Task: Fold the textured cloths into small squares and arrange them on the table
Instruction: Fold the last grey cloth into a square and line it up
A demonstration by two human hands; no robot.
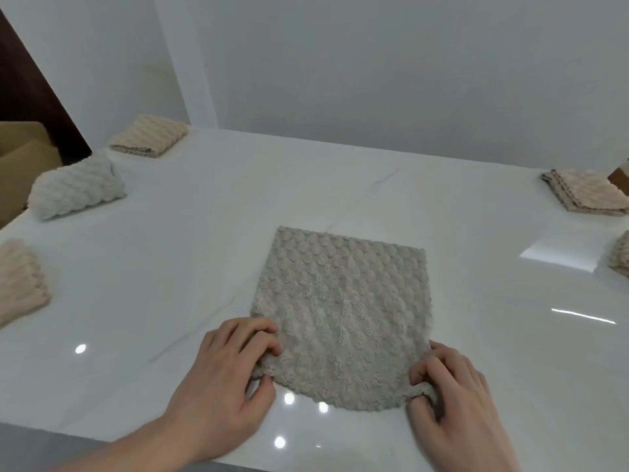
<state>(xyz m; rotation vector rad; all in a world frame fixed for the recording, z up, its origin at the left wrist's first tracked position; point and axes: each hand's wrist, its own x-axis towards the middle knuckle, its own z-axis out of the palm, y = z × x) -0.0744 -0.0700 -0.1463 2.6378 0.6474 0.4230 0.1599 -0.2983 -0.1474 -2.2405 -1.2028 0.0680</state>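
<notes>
A grey-beige bubble-textured cloth (pixel 342 315) lies spread flat on the glossy white table (pixel 211 240), near its front edge. My left hand (pixel 228 379) pinches the cloth's near left corner, fingers curled over the edge. My right hand (pixel 449 400) pinches the near right corner, where the fabric bunches under the fingertips. Folded cloths sit around the table: a cream one (pixel 149 136) at the back left, a pale grey one (pixel 76 187) on the left, another cream one (pixel 20 281) at the left edge.
On the right lie a folded tan cloth (pixel 589 195) and part of another cloth (pixel 621 257) cut off by the frame. A cardboard box (pixel 20 158) stands beyond the left edge. White walls close the back.
</notes>
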